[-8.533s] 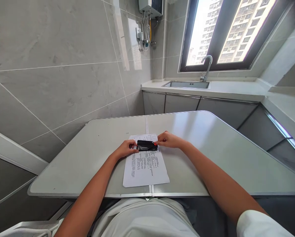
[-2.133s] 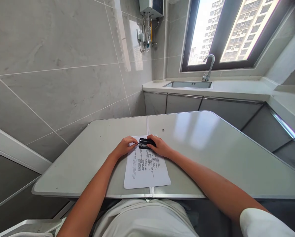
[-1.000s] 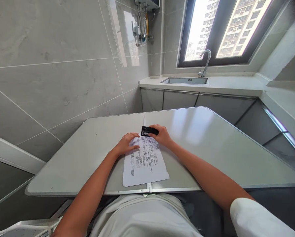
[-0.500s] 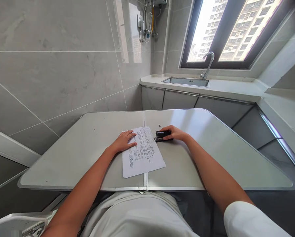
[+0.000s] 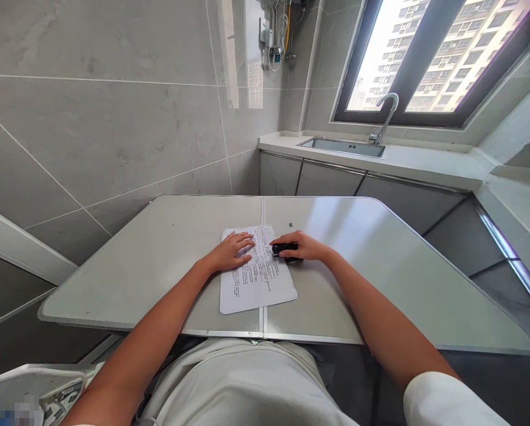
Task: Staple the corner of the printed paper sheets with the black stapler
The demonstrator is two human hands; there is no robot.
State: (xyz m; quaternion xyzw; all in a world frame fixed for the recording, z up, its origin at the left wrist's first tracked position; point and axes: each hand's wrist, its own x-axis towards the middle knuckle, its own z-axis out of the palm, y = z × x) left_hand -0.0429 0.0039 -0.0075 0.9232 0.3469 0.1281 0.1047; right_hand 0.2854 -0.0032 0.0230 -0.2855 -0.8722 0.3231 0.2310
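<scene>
A printed sheet of paper [image 5: 258, 290] lies across the seam of the white table, slightly turned. My left hand [image 5: 230, 251] rests flat on its upper left part with the fingers spread. My right hand [image 5: 304, 245] is wrapped round a black stapler [image 5: 284, 249] at the right side of the paper. The stapler's front end reaches over the paper's right edge. Part of the stapler is covered by my fingers, and whether more than one sheet lies there I cannot tell.
A tiny dark bit [image 5: 290, 225] lies on the table [image 5: 135, 266] beyond my right hand. Behind the table runs a counter with a sink [image 5: 342, 145] and a faucet [image 5: 386, 115]. A tiled wall stands on the left. A white container [image 5: 29, 378] is at the lower left.
My right hand has moved left with the stapler, whose front now overlaps the paper. My left hand has shifted slightly right on the sheet. The whole view has tilted a little.
</scene>
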